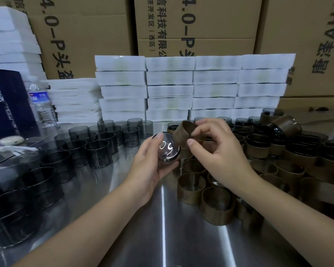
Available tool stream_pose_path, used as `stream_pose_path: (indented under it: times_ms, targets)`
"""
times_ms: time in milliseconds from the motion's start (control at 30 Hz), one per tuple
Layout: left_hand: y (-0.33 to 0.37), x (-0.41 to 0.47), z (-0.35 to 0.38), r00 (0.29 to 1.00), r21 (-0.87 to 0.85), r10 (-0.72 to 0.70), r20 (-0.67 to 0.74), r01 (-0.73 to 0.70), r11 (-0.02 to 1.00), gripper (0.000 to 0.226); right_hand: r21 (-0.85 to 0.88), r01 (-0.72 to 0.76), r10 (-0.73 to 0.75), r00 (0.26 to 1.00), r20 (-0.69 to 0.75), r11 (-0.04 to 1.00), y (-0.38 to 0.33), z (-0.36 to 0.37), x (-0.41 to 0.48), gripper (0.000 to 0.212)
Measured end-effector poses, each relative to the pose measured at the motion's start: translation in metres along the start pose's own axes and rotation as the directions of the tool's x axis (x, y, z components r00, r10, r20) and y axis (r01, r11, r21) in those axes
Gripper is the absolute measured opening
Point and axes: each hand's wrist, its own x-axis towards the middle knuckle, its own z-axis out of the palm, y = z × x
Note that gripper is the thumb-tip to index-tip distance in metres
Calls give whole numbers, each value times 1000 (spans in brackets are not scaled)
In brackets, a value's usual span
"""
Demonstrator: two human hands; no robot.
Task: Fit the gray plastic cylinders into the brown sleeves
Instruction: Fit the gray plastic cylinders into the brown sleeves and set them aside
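Observation:
My left hand (149, 166) grips a gray see-through plastic cylinder (168, 149), tipped so that its round base faces me. My right hand (218, 151) pinches a brown sleeve (183, 134) between thumb and fingers, just right of and above the cylinder. Sleeve and cylinder sit close together above the table; I cannot tell whether they touch. Several loose gray cylinders (96, 149) stand on the left of the metal table (162, 228). Empty brown sleeves (216, 205) lie under and beside my right forearm.
Cylinders fitted in brown sleeves (258, 145) crowd the right side. White foam packs (191, 85) are stacked behind, with cardboard boxes (81, 35) beyond them. A water bottle (40, 105) and a dark blue box (6, 105) stand at the far left.

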Motion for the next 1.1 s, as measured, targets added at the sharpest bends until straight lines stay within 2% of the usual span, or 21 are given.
stream_pose_path:
  times_ms: [33, 100, 167, 300, 467, 567, 633, 733, 833, 900, 1000, 1100]
  targets:
    - [1, -1, 0, 1000, 2, -14, 14, 14, 1000, 41, 5, 29, -29, 1000, 3, 1000, -3, 1, -1, 15]
    - [3, -2, 0, 997, 0, -40, 66, 40, 999, 67, -21, 100, -100, 995, 23, 995, -7, 2, -5, 31]
    - [4, -4, -2, 988, 16, -31, 151, 28, 999, 77, -66, 171, -166, 984, 67, 983, -11, 3, -7, 45]
    - [3, -7, -2, 976, 28, 9, 219, -16, 999, 80, -131, 280, -259, 953, 158, 951, -11, 2, -9, 56]
    - [0, -6, -2, 985, -35, -17, 173, 24, 999, 86, -155, 348, -320, 930, 181, 925, -9, 3, -8, 58]
    - [-2, -3, -4, 984, -45, 5, 181, 3, 999, 72, -139, 366, -336, 921, 197, 920, -9, 3, -9, 58]
    - [-2, -2, -5, 985, -73, 5, 174, 8, 997, 69, -75, 264, -248, 953, 173, 962, -10, 4, -9, 56]
    - [-4, 0, -7, 986, -92, 8, 168, 8, 996, 71, 81, -40, 29, 991, 132, 996, -11, 6, -7, 51]
    - [-5, 1, -8, 988, -83, 21, 150, -8, 997, 75, 191, -305, 261, 939, 224, 933, -5, 7, -2, 46]
    - [-4, 2, -9, 990, -65, 37, 137, -28, 998, 77, 224, -368, 303, 912, 277, 902, -3, 9, -1, 39]
    - [-4, 4, -11, 991, -8, 70, 115, -69, 998, 82, 296, -385, 298, 906, 299, 874, -3, 8, 3, 30]
    - [-5, 5, -14, 987, 51, 99, 130, -106, 993, 79, 261, -377, 295, 906, 303, 889, -2, 5, 5, 30]
